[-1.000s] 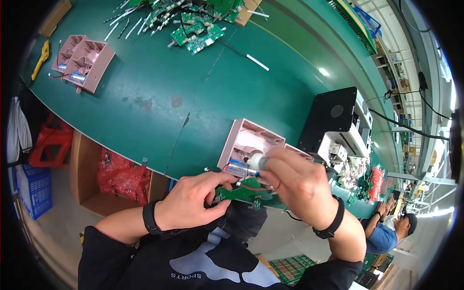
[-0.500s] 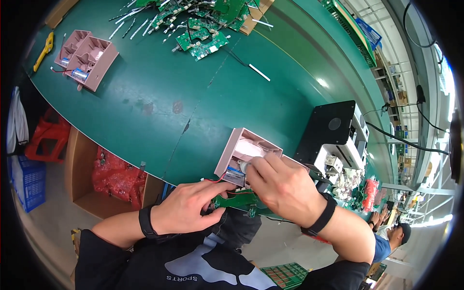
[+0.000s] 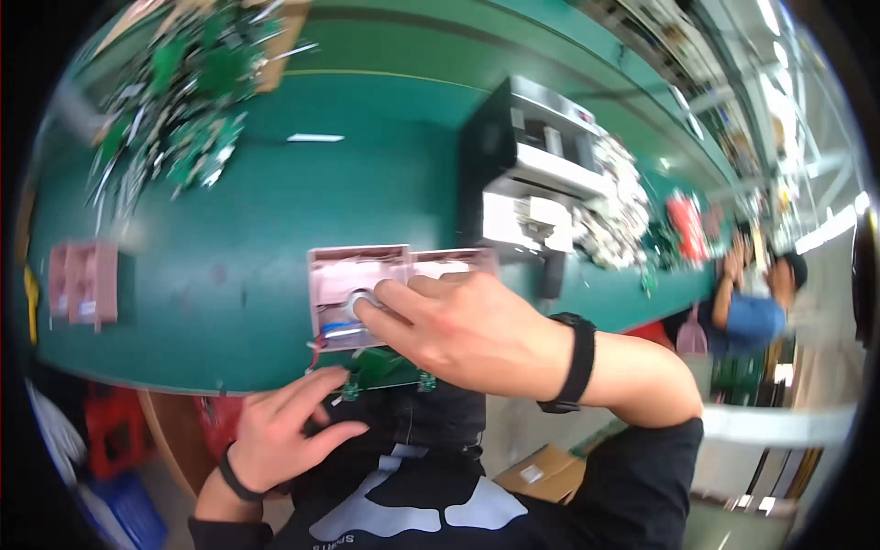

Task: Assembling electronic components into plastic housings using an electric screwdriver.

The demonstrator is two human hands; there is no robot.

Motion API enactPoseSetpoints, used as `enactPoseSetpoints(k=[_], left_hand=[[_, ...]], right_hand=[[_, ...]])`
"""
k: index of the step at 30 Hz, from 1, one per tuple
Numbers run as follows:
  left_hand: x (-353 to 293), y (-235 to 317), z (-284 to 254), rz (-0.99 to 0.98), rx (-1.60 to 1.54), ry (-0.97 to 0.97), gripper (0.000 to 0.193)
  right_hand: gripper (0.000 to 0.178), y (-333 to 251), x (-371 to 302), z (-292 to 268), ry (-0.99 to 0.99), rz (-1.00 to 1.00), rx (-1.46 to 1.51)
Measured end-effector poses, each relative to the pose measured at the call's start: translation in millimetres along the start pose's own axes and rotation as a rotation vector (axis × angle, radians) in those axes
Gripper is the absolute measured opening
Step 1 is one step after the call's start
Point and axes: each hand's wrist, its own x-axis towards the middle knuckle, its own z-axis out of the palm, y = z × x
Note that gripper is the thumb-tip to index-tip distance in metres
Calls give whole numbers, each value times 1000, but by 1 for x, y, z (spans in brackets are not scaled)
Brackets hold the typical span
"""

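Observation:
A pink two-compartment plastic housing (image 3: 314, 280) lies open-side up near the table's front edge. My right hand (image 3: 467, 325) reaches over it, thumb and fingers closed on a small round whitish part (image 3: 360, 301) inside the left compartment; its exact kind is partly hidden. Just below that part sits a blue cylindrical battery (image 3: 343, 334) with a red wire at the housing's corner. My left hand (image 3: 293, 426) is off the housing, fingers apart and holding nothing, close to the table edge. Beside its fingertips a green circuit board (image 3: 378, 367) lies along that edge.
Another pink housing (image 3: 105, 282) stands at the left. Circuit boards with wires (image 3: 206, 151) are heaped at the far left. Behind the work stands a black-and-white machine (image 3: 513, 156), with white parts (image 3: 619, 202) beside it. A co-worker (image 3: 752, 307) sits at the far right.
My view has swung to the right, blurring the picture. My left hand has drawn back from the housing, its fingers spreading. My right hand stays at the round part in the compartment.

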Motion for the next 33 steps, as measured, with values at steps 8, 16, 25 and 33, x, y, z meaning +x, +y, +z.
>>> enactPoseSetpoints(k=[8, 16, 25, 33], left_hand=[[104, -5, -37, 47, 244, 14, 51], [140, -29, -28, 140, 218, -348, 56], [138, -40, -29, 85, 76, -338, 57], [130, -40, -15, 192, 202, -189, 55]], right_hand=[[36, 59, -143, 33, 637, 1074, 257], [46, 65, -137, 80, 472, 1238, 477], [42, 64, -170, 71, 978, 976, 1065], [39, 61, -147, 25, 1252, 676, 1233]])
